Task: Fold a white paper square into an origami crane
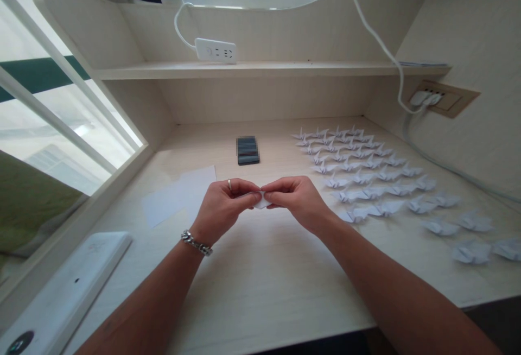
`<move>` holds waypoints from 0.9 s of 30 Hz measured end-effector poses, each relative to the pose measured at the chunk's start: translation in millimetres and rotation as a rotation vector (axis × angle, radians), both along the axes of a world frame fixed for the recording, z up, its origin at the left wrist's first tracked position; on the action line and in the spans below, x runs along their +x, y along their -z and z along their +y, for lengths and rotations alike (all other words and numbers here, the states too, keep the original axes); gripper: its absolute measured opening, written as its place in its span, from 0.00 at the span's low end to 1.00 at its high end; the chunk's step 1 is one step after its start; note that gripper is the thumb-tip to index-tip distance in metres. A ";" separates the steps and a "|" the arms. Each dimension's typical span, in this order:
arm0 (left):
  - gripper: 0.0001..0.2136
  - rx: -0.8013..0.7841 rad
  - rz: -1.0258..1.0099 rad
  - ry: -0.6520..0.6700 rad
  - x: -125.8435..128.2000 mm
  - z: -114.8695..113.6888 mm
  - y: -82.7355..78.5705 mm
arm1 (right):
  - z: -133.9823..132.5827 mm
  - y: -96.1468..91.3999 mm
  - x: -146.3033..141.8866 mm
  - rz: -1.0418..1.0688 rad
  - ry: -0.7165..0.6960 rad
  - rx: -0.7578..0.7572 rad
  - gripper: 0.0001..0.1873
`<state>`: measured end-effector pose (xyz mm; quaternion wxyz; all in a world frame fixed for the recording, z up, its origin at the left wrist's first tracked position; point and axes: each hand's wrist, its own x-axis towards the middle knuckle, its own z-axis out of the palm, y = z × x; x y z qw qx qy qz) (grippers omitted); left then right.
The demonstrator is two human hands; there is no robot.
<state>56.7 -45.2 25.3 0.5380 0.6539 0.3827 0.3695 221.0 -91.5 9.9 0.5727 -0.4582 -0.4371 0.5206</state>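
Note:
My left hand and my right hand meet above the middle of the desk. Both pinch a small folded piece of white paper between fingertips and thumbs. The fingers of both hands are curled closed on it. A ring sits on one left finger and a metal chain bracelet on the left wrist. Most of the paper is hidden by the fingers.
Several white paper cranes lie in rows on the right half of the desk. Flat white sheets lie left of my hands. A dark small object rests behind them. A white device sits near left. A power strip sits on the shelf.

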 end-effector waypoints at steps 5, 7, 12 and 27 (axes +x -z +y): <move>0.02 0.054 0.019 0.026 -0.8 1.0 -0.3 | -0.4 2.8 -0.5 0.004 -0.005 0.004 0.11; 0.02 0.073 0.020 0.042 -1.5 1.5 -0.8 | -0.6 3.3 0.0 0.022 -0.015 0.008 0.11; 0.03 0.135 0.055 0.064 -3.8 1.9 -0.1 | -1.1 2.0 0.4 0.111 -0.062 -0.020 0.11; 0.04 0.113 0.078 0.080 -3.8 4.0 3.6 | 1.3 2.1 0.8 -0.015 0.000 -0.033 0.16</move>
